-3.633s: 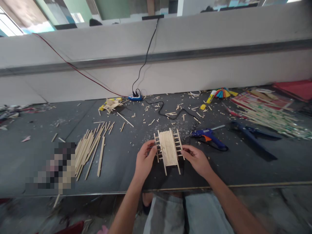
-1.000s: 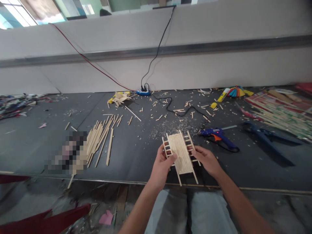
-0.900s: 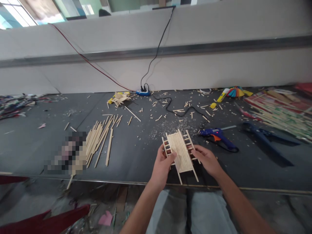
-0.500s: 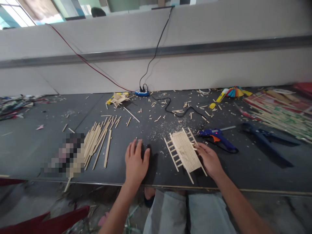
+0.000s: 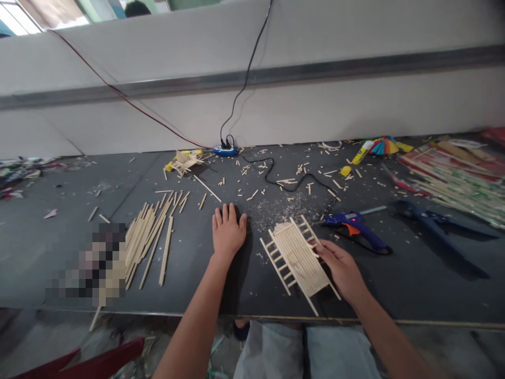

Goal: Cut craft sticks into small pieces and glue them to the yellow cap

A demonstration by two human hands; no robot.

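My right hand (image 5: pixel 342 268) grips the right railing of a small stick model (image 5: pixel 302 255). The model is made of pale wooden sticks, with a flat slatted deck and a ladder-like rail along each long side. It is tilted near the table's front edge; whether it touches the table I cannot tell. My left hand (image 5: pixel 229 231) hovers over or rests on the dark table (image 5: pixel 197 289), fingers apart and holding nothing. Left of it lies a bundle of loose wooden sticks (image 5: pixel 145 237). Right of the model is a blue glue gun (image 5: pixel 361 229) with an orange trigger and a lit red light.
A dark blue cutter-like tool (image 5: pixel 437 237) lies at right, near stick packs (image 5: pixel 461 184). Behind are a blue power strip (image 5: pixel 225 150), a black cord (image 5: pixel 270 171), a yellow glue tube (image 5: pixel 362 152) and a smaller stick piece (image 5: pixel 186 162). Stick scraps are scattered about.
My left hand has moved forward, away from the table's front edge, and slightly right. The model stays in my right hand, shifted slightly. The camera view has shifted a little.
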